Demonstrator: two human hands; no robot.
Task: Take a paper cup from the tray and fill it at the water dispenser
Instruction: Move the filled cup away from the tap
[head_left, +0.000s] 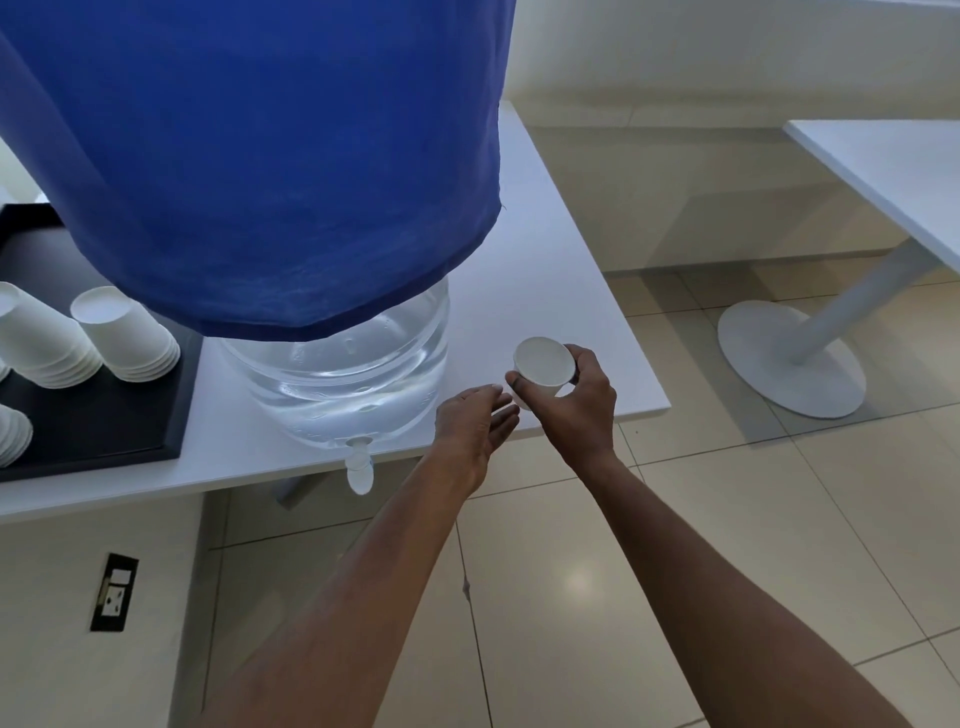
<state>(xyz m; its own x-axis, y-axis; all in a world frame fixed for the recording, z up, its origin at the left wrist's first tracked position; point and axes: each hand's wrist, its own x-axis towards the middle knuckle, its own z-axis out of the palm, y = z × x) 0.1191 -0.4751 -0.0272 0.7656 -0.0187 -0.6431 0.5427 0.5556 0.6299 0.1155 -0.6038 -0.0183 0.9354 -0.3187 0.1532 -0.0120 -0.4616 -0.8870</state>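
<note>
My right hand (576, 410) grips a white paper cup (543, 364) by its side, held over the white table's front right corner, its flat round end facing me. My left hand (475, 421) is open beside it, fingertips close to the cup, holding nothing. The water dispenser is a clear jug (343, 374) under a blue cloth cover (260, 156); its white tap (359, 467) hangs over the table's front edge, left of both hands. A black tray (130, 415) at the left holds stacks of upside-down paper cups (127, 338).
The white table (561, 270) ends just right of the hands. Beyond it is tiled floor (675, 545) and a second white table with a round pedestal base (789, 358). A wall socket (114, 592) sits on the panel below the table.
</note>
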